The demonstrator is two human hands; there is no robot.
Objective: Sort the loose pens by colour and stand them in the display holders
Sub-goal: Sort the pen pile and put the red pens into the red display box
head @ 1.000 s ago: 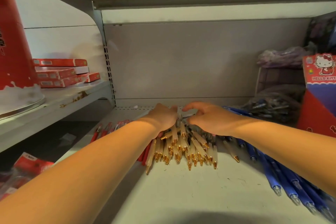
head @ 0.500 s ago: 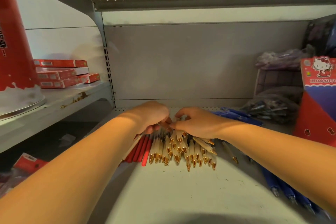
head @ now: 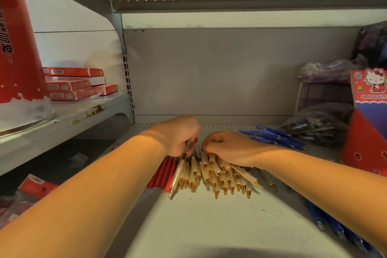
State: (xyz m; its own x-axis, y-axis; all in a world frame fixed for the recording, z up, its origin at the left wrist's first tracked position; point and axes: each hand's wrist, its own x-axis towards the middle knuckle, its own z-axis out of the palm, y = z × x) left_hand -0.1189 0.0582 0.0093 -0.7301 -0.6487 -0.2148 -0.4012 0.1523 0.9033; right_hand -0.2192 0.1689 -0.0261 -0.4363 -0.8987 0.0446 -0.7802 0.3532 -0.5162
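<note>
Left grip (head: 181, 135) pinches one cream pen (head: 178, 172) just beside the right grip (head: 228, 146), whose curled fingers (head: 210, 142) pin the cream pile (head: 217, 178), probably keeping that colour together.

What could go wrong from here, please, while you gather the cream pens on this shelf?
1. The cream pen gripped by the left hand lies right beside the red pens; a red one might get dragged along.
2. The pile of cream pens under the right hand looks loose and could spread toward the blue pens, mixing colours.
</note>
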